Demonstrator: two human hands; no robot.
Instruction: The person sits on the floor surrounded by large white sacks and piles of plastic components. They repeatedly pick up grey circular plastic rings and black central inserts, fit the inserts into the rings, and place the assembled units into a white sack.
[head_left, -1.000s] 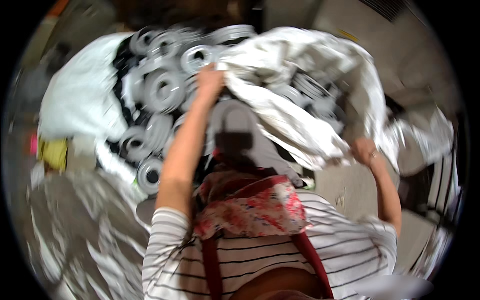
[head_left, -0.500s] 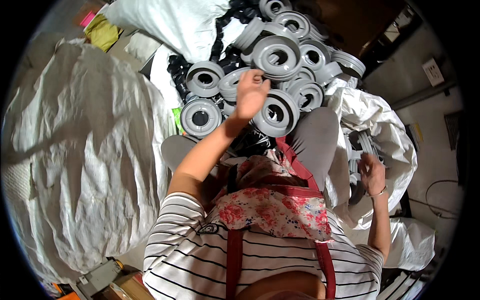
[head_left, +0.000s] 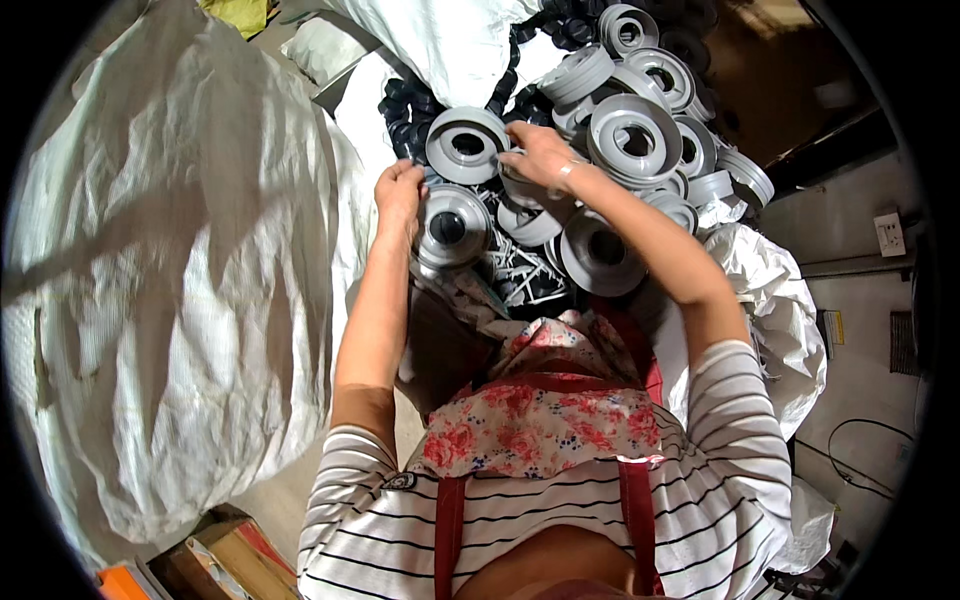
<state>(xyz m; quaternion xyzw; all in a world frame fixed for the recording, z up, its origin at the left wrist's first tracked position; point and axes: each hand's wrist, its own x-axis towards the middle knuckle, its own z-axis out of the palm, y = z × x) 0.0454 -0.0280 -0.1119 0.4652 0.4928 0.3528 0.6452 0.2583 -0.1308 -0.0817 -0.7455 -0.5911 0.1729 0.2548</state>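
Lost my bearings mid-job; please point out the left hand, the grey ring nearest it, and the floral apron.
Left hand (head_left: 398,194): head view, middle of the hand.
Grey ring (head_left: 476,230): head view, grey face right of its central hole.
Floral apron (head_left: 535,428): head view, middle of the flowered cloth.

Left hand at the rim of a near grey ring; right hand over a heap of grey rings; black parts beyond; large white sack at left
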